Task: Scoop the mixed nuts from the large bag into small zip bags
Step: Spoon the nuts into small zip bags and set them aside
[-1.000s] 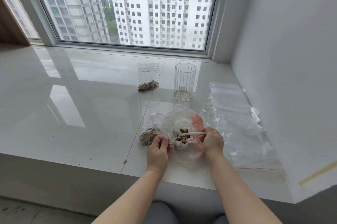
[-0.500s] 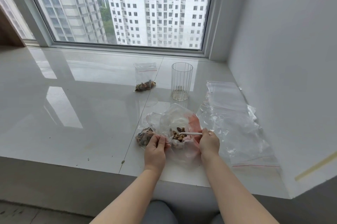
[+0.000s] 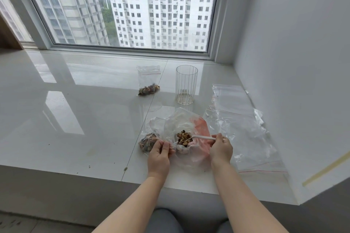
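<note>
Moved: white plastic spoon [image 3: 203, 137] lifted slightly, heaped with mixed nuts [image 3: 184, 137]
Grip: right hand [image 3: 221, 148] pinches spoon; left hand [image 3: 160, 152] holds crumpled clear large bag [image 3: 186, 128]
Tip: keep it level toward the small zip bag [image 3: 148, 141]

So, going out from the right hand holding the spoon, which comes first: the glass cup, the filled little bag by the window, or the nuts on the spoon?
From the right hand, in the head view:
1. Nuts on the spoon, just to its left, over the large bag.
2. Glass cup, farther back on the sill.
3. Filled little bag, farthest, back and to the left of the cup.
</note>
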